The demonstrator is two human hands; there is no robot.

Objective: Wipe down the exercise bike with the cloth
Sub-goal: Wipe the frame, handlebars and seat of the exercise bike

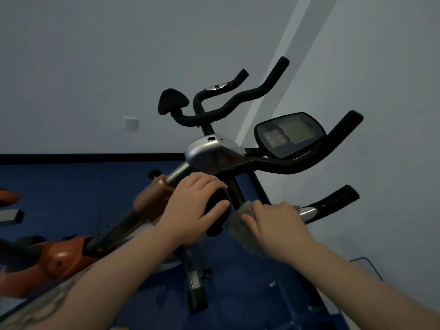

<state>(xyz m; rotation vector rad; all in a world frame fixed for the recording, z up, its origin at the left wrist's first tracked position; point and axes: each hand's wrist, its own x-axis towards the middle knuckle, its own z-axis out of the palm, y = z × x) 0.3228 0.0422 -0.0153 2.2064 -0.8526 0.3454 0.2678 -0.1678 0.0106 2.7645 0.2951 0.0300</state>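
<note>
The exercise bike (207,151) fills the middle of the head view, with black handlebars, a silver stem cover and an orange frame running down to the left. Its console (289,134) with a grey screen sits to the right. My left hand (192,208) is wrapped around a black padded elbow rest (217,210) on the near handlebar. My right hand (276,227) presses a grey cloth (240,225) against the handlebar tube just right of that pad. A chrome-and-black grip (328,203) sticks out to the right of my right hand.
Blue floor mats (71,194) lie below the bike, edged by a dark skirting along the pale wall. Orange parts of another machine (7,196) show at the far left. A wall socket (131,123) is behind. A thin cable (366,263) runs at the right.
</note>
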